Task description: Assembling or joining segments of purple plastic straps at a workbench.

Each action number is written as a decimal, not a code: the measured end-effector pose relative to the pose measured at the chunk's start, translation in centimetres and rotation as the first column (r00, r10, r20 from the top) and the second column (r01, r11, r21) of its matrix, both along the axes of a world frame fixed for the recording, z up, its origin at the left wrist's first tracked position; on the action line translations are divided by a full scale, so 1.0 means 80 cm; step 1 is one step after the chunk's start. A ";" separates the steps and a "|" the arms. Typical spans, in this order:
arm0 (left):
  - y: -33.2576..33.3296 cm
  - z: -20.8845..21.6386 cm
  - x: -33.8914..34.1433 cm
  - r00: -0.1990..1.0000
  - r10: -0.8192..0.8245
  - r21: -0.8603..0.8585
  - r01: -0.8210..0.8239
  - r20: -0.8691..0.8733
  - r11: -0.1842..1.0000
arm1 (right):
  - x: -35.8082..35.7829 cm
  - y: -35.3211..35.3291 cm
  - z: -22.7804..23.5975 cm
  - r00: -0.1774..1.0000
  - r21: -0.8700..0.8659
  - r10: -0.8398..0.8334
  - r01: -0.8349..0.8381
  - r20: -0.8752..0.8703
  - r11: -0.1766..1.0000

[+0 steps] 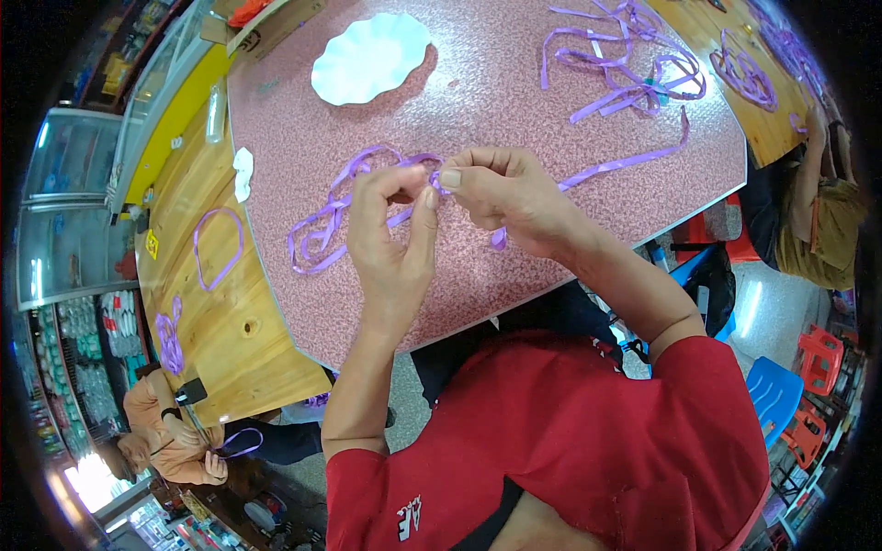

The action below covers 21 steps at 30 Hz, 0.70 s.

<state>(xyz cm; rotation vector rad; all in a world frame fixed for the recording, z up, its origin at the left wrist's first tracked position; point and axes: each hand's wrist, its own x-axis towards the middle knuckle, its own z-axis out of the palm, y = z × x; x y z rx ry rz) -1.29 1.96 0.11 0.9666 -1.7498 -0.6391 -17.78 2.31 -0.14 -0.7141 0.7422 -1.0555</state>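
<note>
Over the pink speckled table (312,312), my two hands meet at a small knotted or folded bit of purple ribbon (436,178). My right hand (516,197) pinches it between thumb and curled fingers. From the other side, the thumb and fingertips of my left hand (393,225) close on it. Loops of the same purple ribbon (308,268) lie on the tabletop behind and beside my left hand. Another length of ribbon (625,165) runs out to the right from beneath my right hand. My fingers partly hide the held bit.
Farther off stand a white wavy-edged dish (370,59) and a tangled ribbon heap (625,64). A cardboard box (266,28) sits at the far left. On the wooden table (262,367) lies a ribbon loop (219,250). Two other people work nearby, at left (175,432) and right (822,220).
</note>
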 end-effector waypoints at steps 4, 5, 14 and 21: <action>-0.002 0.006 0.001 0.995 0.022 -0.202 -0.002 0.093 0.979 | -0.001 -0.001 -0.001 0.999 -0.001 -0.039 0.039 -0.034 0.999; -0.002 0.008 0.002 0.979 0.023 -0.289 0.037 0.201 0.957 | -0.002 -0.002 -0.002 0.999 -0.001 -0.040 0.040 -0.034 0.999; -0.011 0.002 0.007 0.948 0.085 -0.414 0.052 0.306 0.909 | -0.005 -0.003 0.000 0.986 -0.074 -0.050 0.039 -0.156 0.996; -0.008 0.003 0.008 0.973 0.068 -0.308 0.004 0.221 0.951 | -0.012 -0.001 -0.006 0.957 -0.196 -0.079 0.024 -0.280 0.980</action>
